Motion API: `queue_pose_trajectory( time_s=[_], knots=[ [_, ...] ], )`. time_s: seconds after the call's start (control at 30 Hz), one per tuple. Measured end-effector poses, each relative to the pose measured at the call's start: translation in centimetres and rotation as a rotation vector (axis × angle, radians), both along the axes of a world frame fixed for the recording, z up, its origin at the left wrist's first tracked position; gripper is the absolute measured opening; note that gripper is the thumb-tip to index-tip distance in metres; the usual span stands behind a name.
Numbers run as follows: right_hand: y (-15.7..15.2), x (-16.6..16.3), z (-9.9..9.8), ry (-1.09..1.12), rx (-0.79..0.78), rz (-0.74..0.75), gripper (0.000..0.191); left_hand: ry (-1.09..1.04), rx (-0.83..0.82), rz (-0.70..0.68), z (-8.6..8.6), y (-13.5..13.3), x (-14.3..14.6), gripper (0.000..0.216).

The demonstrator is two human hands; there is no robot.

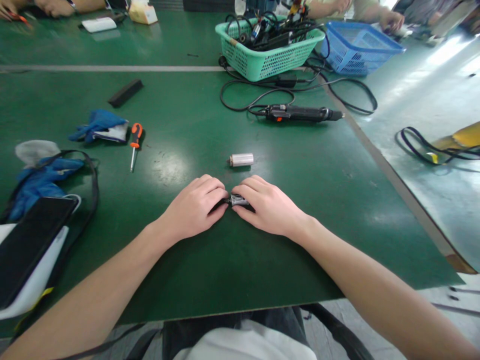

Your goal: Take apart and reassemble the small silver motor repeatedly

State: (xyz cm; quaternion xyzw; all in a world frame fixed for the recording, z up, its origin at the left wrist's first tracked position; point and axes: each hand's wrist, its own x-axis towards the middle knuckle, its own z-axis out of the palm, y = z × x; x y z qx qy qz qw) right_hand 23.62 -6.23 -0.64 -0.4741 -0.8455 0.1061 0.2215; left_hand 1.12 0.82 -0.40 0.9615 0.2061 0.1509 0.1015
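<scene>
A small silvery cylindrical part lies low over the green table between my hands. My right hand is closed around its body, thumb below and fingers on top. My left hand is closed at the part's dark left end; the fingers hide most of what they grip. Just beyond my hands a second silver cylinder with a dark tip on its left lies on its side, touched by neither hand.
An orange-handled screwdriver, blue gloves, a black block and a phone are at left. A corded electric screwdriver lies ahead. Behind stand a green basket of tools and a blue basket. Other people's hands work across the table.
</scene>
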Motion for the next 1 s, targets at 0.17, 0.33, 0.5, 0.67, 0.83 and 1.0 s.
queue_pose_trajectory(
  time_s=[0.17,0.33,0.5,0.67,0.83,1.0],
  knots=[
    [-0.03,-0.05,0.05,-0.003,-0.004,0.001,0.02,0.0,0.002,-0.003,-0.11,0.0,-0.05,0.017],
    [0.03,0.02,-0.15,0.006,-0.001,0.009,0.021,0.003,0.011,-0.002,-0.05,0.0,-0.01,0.017],
    [0.06,0.03,-0.02,0.008,0.0,0.015,0.02,-0.006,0.013,-0.004,0.13,-0.03,0.07,0.017],
    [0.03,0.05,0.15,0.013,-0.015,0.014,0.02,-0.008,0.006,-0.001,0.2,-0.07,0.08,0.017],
    [0.1,0.09,0.06,0.025,-0.017,0.014,0.019,-0.013,-0.003,0.003,0.1,-0.09,0.04,0.016],
    [0.11,0.11,0.11,0.013,-0.021,0.018,0.02,-0.003,-0.001,0.0,0.05,-0.08,0.02,0.016]
  ],
)
